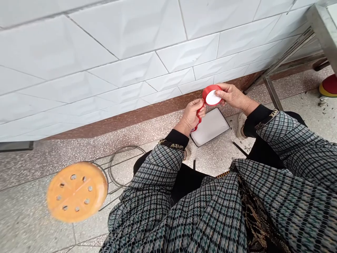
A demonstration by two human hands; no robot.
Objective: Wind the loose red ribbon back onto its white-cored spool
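My right hand (233, 96) grips a roll of red tape (207, 90) by its right side, thumb over the pale inner face. Close on the left, my left hand (192, 114) is closed, with thumb and fingertips pinching at the edge of the roll. A wavy red piece (199, 117) shows between its fingers and below the palm. Whether it is loose tape or a separate item, I cannot tell. Beneath both hands, a flat light-grey panel (210, 128) with a dark rim lies on the floor.
A round orange stool seat (75, 193) with holes sits at the lower left, beside a wire frame with rings (126, 165). White tiled wall (131, 31) rises ahead. At the right stand a metal table leg (272, 93) and a red-and-yellow object (329, 85); small dark scraps litter the floor.
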